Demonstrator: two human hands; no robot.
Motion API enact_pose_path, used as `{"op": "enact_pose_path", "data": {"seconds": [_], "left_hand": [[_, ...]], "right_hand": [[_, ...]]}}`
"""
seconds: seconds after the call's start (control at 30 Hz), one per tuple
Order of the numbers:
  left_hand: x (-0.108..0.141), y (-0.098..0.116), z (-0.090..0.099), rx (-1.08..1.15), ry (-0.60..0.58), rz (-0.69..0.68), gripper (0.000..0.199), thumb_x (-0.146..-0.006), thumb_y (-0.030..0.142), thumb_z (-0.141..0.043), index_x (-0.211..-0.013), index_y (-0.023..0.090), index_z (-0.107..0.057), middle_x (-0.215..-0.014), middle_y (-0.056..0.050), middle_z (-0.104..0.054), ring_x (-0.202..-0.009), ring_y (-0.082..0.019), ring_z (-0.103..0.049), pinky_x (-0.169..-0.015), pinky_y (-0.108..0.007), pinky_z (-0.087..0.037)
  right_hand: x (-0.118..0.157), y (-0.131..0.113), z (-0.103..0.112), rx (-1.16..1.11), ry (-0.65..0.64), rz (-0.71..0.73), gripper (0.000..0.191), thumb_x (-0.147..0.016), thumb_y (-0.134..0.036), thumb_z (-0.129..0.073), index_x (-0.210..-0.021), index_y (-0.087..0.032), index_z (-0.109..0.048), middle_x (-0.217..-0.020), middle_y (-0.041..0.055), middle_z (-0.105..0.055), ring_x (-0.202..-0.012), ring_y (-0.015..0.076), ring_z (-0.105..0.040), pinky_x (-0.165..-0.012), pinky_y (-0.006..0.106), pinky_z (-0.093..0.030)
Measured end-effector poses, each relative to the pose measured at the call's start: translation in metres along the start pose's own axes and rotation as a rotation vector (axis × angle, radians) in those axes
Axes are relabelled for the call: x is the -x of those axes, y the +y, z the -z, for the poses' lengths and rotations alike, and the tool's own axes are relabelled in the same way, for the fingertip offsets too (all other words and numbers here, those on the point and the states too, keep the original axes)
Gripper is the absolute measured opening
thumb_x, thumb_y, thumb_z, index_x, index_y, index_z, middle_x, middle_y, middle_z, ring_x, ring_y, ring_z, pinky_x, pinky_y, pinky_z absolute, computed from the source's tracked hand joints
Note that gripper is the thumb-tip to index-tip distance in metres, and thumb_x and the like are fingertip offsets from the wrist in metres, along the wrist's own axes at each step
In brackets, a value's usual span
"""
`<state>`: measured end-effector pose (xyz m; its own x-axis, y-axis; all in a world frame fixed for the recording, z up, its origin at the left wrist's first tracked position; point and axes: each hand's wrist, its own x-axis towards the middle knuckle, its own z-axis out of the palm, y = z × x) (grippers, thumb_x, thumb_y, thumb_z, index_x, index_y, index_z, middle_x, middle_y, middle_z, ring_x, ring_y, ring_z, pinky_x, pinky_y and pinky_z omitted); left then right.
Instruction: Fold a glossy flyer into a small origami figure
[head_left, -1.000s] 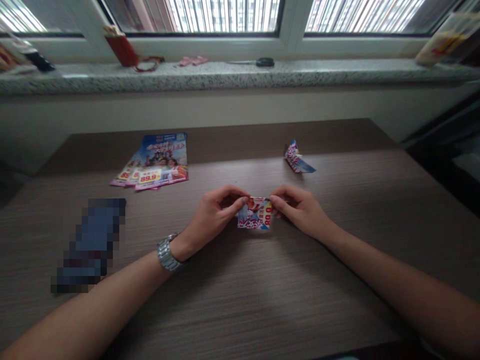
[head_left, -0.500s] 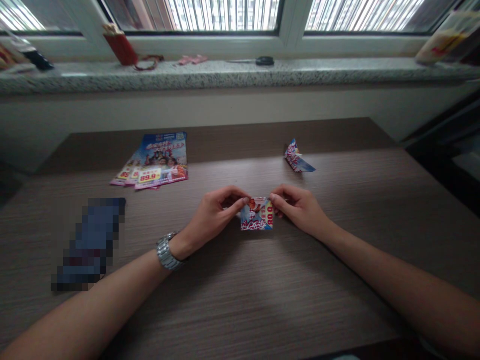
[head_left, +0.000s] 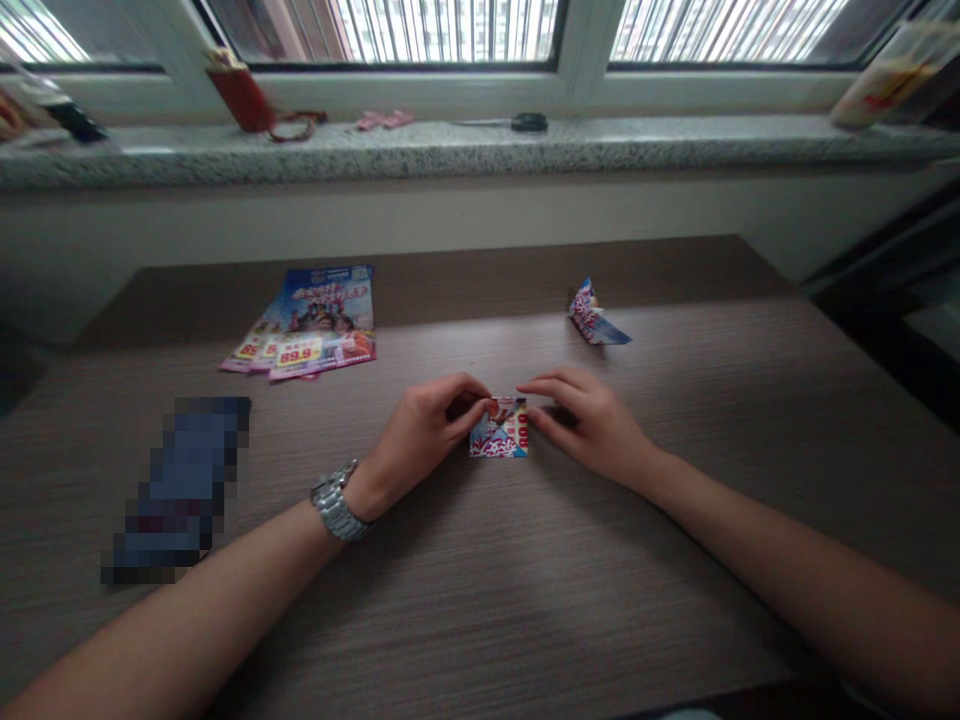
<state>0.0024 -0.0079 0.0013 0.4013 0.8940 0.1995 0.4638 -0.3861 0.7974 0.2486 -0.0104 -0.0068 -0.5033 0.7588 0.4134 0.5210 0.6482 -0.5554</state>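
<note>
A small folded paper square [head_left: 499, 430], printed in blue, red and yellow, is in front of me near the middle of the table. My left hand [head_left: 439, 425] pinches its upper left corner between thumb and fingers. On the other side, my right hand [head_left: 589, 415] has its thumb and fingers spread apart, the thumb tip close to the square's right edge. Whether that thumb touches the paper I cannot tell. Farther back stands a folded paper figure [head_left: 592, 315] with the same kind of print.
Several printed flyers [head_left: 326, 320] lie fanned at the back left of the table [head_left: 480, 590]. A blurred-out dark flat object [head_left: 176, 490] is beside my left forearm. On the stone windowsill [head_left: 450, 155] are a red box [head_left: 241, 95] and a dark-handled tool [head_left: 529, 122].
My right hand has let go of the square's right edge and opened its fingers. The square and my left hand have shifted slightly left; the square now looks flatter on the table.
</note>
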Motion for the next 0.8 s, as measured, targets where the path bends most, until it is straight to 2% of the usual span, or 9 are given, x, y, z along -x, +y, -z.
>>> {"op": "enact_pose_path", "data": {"seconds": [0.17,0.37,0.6,0.8], "left_hand": [[-0.001,-0.003,0.0,-0.187,0.025,-0.06,0.005,-0.095,0.021,-0.065,-0.095,0.018,-0.069,-0.086,-0.001,-0.071,-0.078,-0.013,-0.066,-0.072,-0.025,-0.049],[-0.002,-0.006,0.001,-0.321,0.038,-0.101,0.005,-0.094,0.02,-0.065,-0.093,0.018,-0.069,-0.092,-0.004,-0.066,-0.087,-0.018,-0.062,-0.079,-0.031,-0.048],[-0.002,-0.008,0.0,-0.378,0.001,-0.196,0.011,-0.095,0.024,-0.065,-0.103,0.018,-0.069,-0.106,-0.007,-0.066,-0.097,-0.021,-0.062,-0.09,-0.036,-0.051],[0.0,-0.008,-0.001,-0.456,-0.077,-0.267,0.027,-0.095,0.03,-0.066,-0.121,0.021,-0.067,-0.126,-0.008,-0.067,-0.115,-0.024,-0.062,-0.102,-0.042,-0.049]], "right_hand": [[0.001,-0.001,-0.006,0.07,-0.159,0.162,0.037,-0.102,-0.029,-0.052,-0.139,-0.022,-0.058,-0.134,0.0115,-0.065,-0.123,0.0253,-0.059,-0.104,0.045,-0.051],[0.003,0.002,-0.008,0.21,-0.257,0.172,0.042,-0.104,-0.033,-0.049,-0.143,-0.02,-0.056,-0.147,0.0099,-0.058,-0.139,0.028,-0.049,-0.113,0.049,-0.044],[0.001,0.009,-0.001,0.304,-0.253,0.104,0.044,-0.104,-0.032,-0.048,-0.145,-0.018,-0.054,-0.151,0.0093,-0.055,-0.142,0.0276,-0.047,-0.117,0.048,-0.041],[0.001,0.018,0.001,0.317,-0.224,0.073,0.043,-0.104,-0.031,-0.048,-0.144,-0.017,-0.056,-0.15,0.012,-0.055,-0.144,0.0283,-0.045,-0.116,0.049,-0.041]]}}
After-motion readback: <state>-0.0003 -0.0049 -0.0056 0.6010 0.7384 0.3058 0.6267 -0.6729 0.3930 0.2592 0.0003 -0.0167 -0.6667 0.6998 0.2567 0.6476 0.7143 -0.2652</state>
